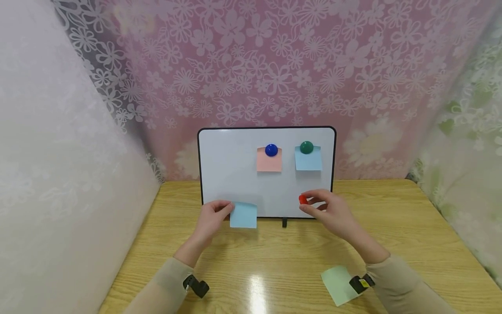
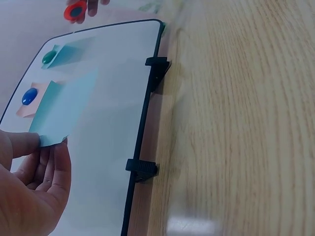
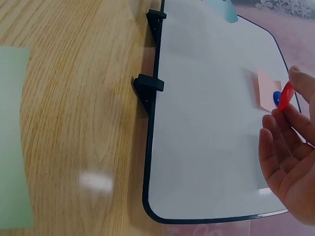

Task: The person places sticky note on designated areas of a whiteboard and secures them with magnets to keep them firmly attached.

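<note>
My left hand [image 1: 211, 217] pinches a light blue sticky note [image 1: 243, 215] by its left edge, in front of the lower part of a whiteboard [image 1: 229, 170]. In the left wrist view the note [image 2: 64, 110] hangs apart from the board, between thumb and fingers. A red round magnet [image 1: 303, 199] is pinched between the thumb and fingertips of my right hand [image 1: 332, 213], before the board's lower right. On the board, a blue magnet [image 1: 271, 150] pins a pink note [image 1: 269, 165], and a green magnet [image 1: 306, 147] pins another blue note [image 1: 308, 163].
A pale green note [image 1: 339, 285] lies on the wooden table [image 1: 282, 261] near my right wrist. Black feet [image 3: 149, 84] clip onto the board's bottom edge. A pink floral wall [image 1: 251, 78] rises behind the board, with a pale wall [image 1: 70, 165] on the left.
</note>
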Available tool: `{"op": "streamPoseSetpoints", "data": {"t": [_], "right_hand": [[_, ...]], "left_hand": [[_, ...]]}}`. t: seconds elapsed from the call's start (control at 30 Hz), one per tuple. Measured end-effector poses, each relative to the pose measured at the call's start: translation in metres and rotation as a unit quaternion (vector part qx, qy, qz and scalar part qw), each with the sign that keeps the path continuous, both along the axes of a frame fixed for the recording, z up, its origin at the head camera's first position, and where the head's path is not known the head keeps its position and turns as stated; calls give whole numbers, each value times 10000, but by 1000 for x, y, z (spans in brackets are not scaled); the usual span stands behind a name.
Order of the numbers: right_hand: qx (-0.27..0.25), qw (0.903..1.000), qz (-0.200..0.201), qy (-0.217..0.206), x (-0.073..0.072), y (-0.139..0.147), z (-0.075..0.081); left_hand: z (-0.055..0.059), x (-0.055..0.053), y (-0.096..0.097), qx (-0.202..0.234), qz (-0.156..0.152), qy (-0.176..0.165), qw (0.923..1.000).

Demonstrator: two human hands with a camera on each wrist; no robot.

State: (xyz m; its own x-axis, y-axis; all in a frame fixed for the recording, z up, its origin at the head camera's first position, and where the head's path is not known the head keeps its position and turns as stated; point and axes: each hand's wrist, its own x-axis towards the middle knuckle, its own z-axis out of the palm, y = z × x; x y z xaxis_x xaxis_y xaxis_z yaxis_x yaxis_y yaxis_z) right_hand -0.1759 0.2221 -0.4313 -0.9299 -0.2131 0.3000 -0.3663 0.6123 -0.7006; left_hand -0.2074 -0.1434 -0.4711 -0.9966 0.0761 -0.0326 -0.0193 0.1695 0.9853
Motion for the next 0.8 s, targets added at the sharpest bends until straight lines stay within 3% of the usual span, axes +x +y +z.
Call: {"op": "streamPoseSetpoints", "data": {"t": [0.8], "right_hand": [[-33, 9987, 513, 19, -15, -35, 12]], "left_hand": [[10, -13, 0, 191, 99, 68, 9997]]}}
